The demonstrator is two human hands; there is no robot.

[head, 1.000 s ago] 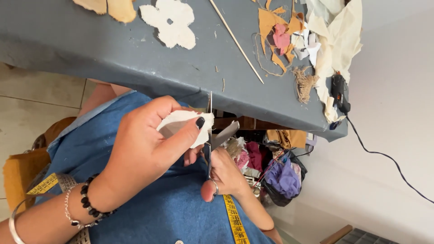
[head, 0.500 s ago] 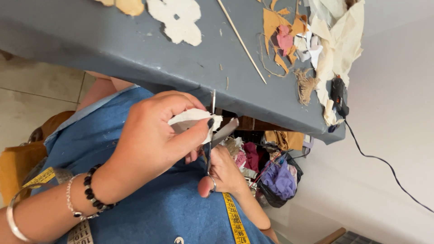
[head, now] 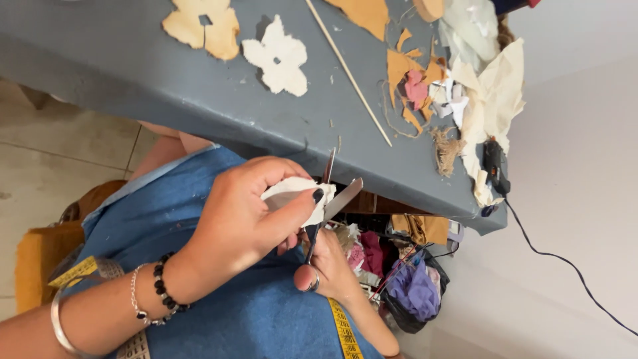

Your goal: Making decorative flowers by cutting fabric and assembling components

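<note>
My left hand [head: 242, 223], with a beaded bracelet and bangles at the wrist, pinches a small white fabric piece [head: 292, 189] between thumb and fingers above my blue denim lap. My right hand [head: 329, 269], a ring on one finger, sits just below it and grips scissors [head: 340, 198]. The blades are spread apart at the edge of the white piece. Most of the scissor handles are hidden behind my left hand.
A grey table [head: 133, 80] holds a white flower-shaped cutout [head: 279, 56], a tan cutout [head: 199, 26], a thin wooden stick [head: 349, 73], fabric scraps [head: 419, 86] and a glue gun [head: 495, 169] with a cable [head: 565, 266]. A scrap bag [head: 412, 292] lies below; a yellow measuring tape [head: 342, 329] hangs by my lap.
The view has shifted so more of the tabletop shows. Both hands stay together over my lap, and the scissor blades have edged further along the white piece.
</note>
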